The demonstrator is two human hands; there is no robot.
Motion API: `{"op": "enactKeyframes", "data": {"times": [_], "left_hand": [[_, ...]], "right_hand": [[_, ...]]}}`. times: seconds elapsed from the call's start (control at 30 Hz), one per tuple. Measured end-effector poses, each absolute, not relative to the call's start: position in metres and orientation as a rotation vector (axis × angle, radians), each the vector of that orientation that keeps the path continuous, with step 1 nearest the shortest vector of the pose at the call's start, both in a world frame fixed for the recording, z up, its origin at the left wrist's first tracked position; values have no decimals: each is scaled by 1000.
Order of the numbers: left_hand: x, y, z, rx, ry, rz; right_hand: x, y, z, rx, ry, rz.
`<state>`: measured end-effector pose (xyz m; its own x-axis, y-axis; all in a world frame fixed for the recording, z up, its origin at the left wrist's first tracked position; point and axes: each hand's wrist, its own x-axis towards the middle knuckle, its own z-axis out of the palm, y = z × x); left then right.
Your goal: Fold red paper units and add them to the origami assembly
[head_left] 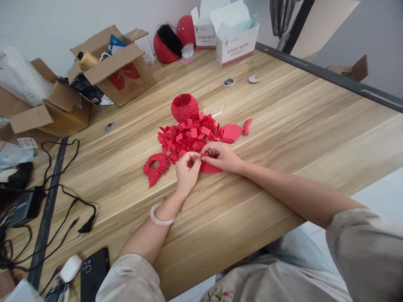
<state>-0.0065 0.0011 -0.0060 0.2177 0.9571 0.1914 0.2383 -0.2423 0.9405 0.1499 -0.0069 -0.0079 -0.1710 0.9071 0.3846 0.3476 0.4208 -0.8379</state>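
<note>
bench (pixel 283 126): smooth matt wood grain | folded pieces (pixel 189 136) I worked: matt red paper | my bangle (pixel 160 217): glossy, pale | boxes (pixel 116 67): rough cardboard

Bright, even daylight with faint shadows; sharp at centre; edges bow with wide-angle distortion; no glare

You're in a craft workspace or office: a long wooden surface (pixel 283 126) with sticky-note boxes (pixel 236 44), open cardboard cartons (pixel 119 69), tangled cables (pixel 59 197) and folded red paper pieces (pixel 189 134).
</note>
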Motion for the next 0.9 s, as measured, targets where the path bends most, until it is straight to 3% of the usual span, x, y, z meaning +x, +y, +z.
{"op": "enactKeyframes", "data": {"times": [0.9], "left_hand": [[-8, 1, -7, 1690, 1138, 1096]], "right_hand": [[151, -7, -8, -1036, -1699, 733]]}}
